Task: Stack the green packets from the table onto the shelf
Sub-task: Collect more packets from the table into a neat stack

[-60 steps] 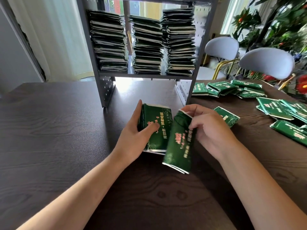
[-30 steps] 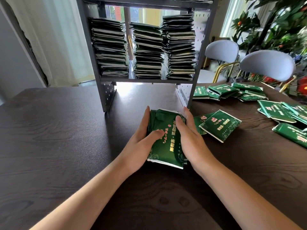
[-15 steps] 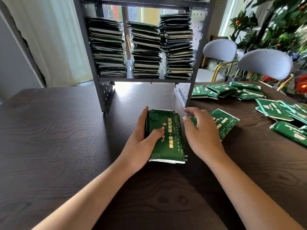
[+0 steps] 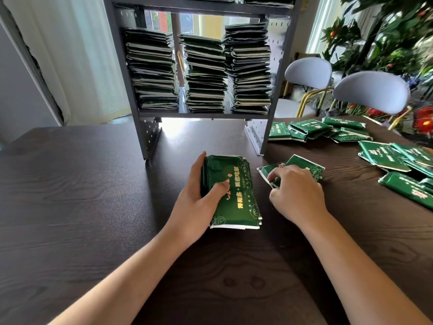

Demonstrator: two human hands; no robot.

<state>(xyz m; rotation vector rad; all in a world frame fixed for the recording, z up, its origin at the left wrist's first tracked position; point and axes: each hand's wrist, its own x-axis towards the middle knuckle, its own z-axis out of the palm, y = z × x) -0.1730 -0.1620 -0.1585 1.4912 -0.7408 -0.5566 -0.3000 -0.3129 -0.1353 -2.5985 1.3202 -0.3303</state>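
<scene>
While your left hand [image 4: 199,198] is gripping the soft, slippery green foil packet bundle [image 4: 230,191], your right hand [image 4: 296,193] is pinching a loose green packet's [image 4: 304,165] near edge beside it.

Green packets [image 4: 234,193] piled flat on table [image 4: 93,207]; three stacks [image 4: 203,73] on shelf [image 4: 201,114]

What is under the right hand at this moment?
The right hand rests on two loose green packets lying on the table, its fingertips at the nearer packet's edge. The hand covers much of both packets, so anything beneath them cannot be seen.
</scene>
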